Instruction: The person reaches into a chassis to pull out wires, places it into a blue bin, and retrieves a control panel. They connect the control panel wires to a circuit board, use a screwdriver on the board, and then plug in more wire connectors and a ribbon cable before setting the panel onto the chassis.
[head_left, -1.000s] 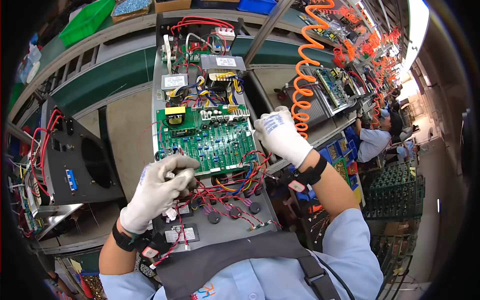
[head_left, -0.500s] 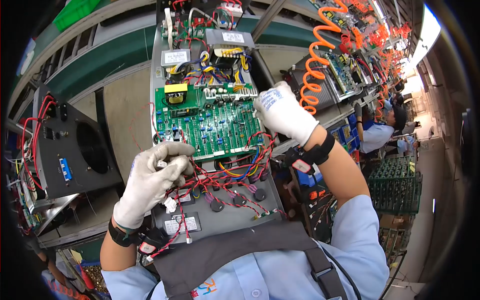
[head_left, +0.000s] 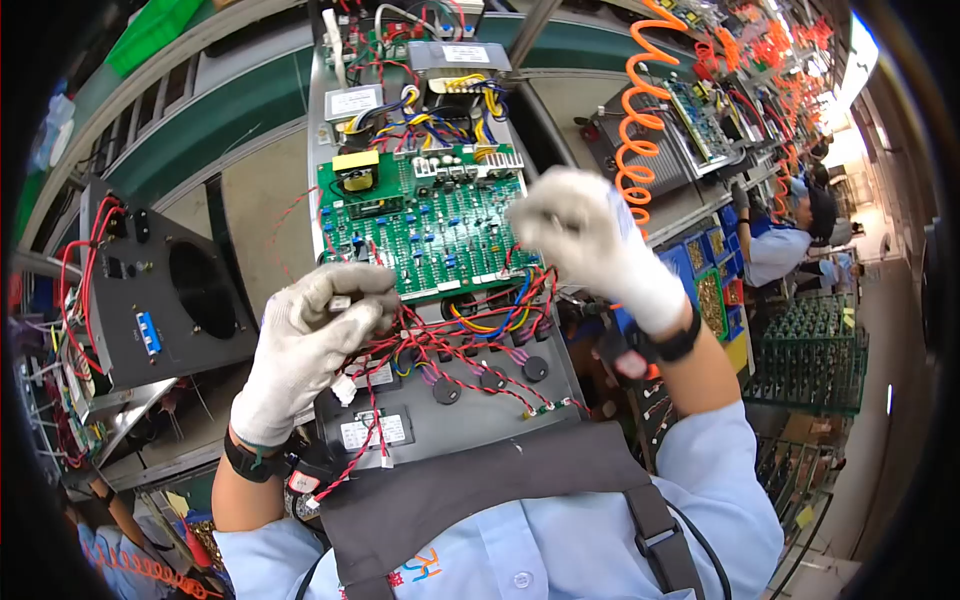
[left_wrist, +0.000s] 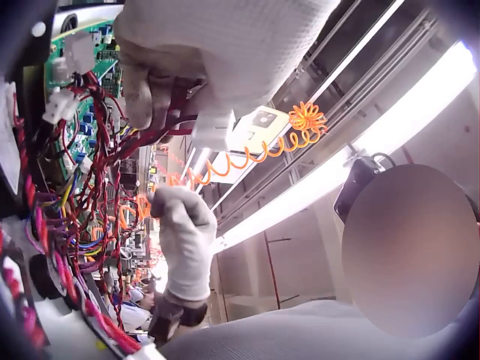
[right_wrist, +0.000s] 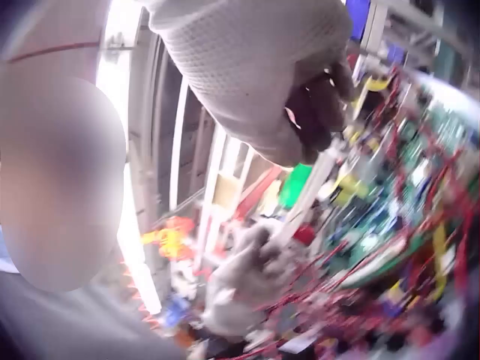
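Observation:
A white-gloved left hand (head_left: 318, 335) holds red wires with a white connector (left_wrist: 214, 127) between thumb and fingers, just below the lower left of a green circuit board (head_left: 455, 235). The right hand (head_left: 590, 235), also gloved and blurred, is raised over the board's right edge with its fingers curled. No held thing is visible in the right hand (left_wrist: 184, 236) from the left wrist view. Twisted red wires (head_left: 450, 350) spread below the board, near round black parts (head_left: 493, 378). Another white connector (head_left: 344, 390) hangs under the left hand.
A black panel with a round opening (head_left: 165, 290) stands at the left. To the right are an orange coiled hose (head_left: 640, 150), blue parts bins (head_left: 690, 255) and another open unit (head_left: 650, 140). A person in light blue (head_left: 780, 245) works farther down the line.
The right hand has turned and moved right and slightly down from the board's upper right edge. The left hand keeps its hold on the wires, with little movement.

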